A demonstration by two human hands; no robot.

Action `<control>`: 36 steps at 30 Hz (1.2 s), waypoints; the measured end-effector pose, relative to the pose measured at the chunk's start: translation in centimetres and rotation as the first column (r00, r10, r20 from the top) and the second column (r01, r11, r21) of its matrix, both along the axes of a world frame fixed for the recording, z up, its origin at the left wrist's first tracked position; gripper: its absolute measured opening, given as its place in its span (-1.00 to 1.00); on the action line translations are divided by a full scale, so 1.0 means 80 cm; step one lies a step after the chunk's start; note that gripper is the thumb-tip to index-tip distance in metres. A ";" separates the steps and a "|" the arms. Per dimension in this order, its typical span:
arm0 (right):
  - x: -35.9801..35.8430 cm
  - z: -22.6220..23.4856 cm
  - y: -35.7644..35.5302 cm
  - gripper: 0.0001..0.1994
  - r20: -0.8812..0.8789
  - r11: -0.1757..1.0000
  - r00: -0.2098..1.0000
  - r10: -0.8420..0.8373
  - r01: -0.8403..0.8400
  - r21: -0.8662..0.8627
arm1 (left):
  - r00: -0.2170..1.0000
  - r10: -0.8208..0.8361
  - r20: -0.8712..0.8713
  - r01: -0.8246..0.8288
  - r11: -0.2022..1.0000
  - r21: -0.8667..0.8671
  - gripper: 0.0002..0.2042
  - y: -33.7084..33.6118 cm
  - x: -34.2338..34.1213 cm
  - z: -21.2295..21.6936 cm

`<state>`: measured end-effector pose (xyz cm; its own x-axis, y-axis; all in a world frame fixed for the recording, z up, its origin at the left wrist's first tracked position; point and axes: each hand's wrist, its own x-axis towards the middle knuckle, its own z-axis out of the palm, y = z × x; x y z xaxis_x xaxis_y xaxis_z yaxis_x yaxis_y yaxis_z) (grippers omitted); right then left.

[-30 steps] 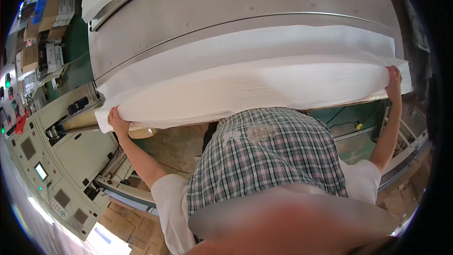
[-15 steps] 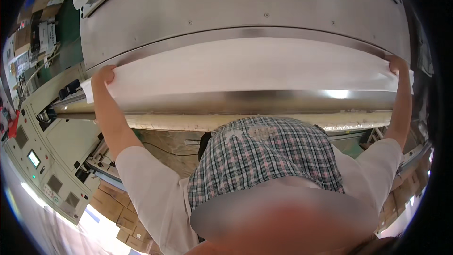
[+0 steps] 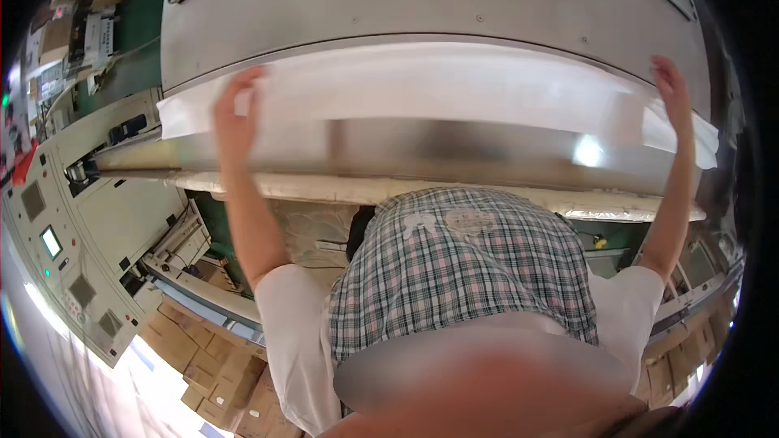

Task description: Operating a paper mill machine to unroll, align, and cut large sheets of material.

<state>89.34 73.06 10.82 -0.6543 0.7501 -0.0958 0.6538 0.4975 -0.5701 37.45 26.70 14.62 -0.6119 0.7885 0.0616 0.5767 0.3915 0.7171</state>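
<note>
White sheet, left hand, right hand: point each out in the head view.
White sheet [image 3: 454, 85], head view, middle of the cloth on the machine.
Left hand [image 3: 235, 118], head view, back of the hand on the sheet.
Right hand [image 3: 672, 89], head view, back of the hand on the sheet.

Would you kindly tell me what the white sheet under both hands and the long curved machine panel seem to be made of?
The white sheet looks like matte fabric: soft, limp edges, no shine. The curved panel seems brushed metal, grey with rivets; the strip below it shows a bright glare, likely polished steel.
</note>
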 end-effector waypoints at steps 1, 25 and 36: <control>-0.064 0.007 -0.047 -0.69 -0.100 0.993 0.989 0.111 -0.114 -0.024 | 0.993 -0.119 -0.023 0.119 0.993 -0.016 -0.80 0.021 0.053 0.019; -0.489 0.019 -0.452 -0.68 -0.121 0.718 0.711 0.693 -0.666 0.200 | 0.573 0.091 -0.815 -0.536 0.794 -0.288 -0.64 -0.246 -0.282 -0.091; -0.609 0.011 -0.552 -0.66 -0.109 0.636 0.650 0.752 -0.671 0.381 | 0.850 -0.465 -0.249 0.452 0.885 -0.113 -0.81 -0.120 -0.152 -0.004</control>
<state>40.65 28.94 11.71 -0.9631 0.0019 0.2692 -0.1114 0.9075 -0.4051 25.32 17.10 14.29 -0.1469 0.9815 0.1225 0.8621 0.0663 0.5024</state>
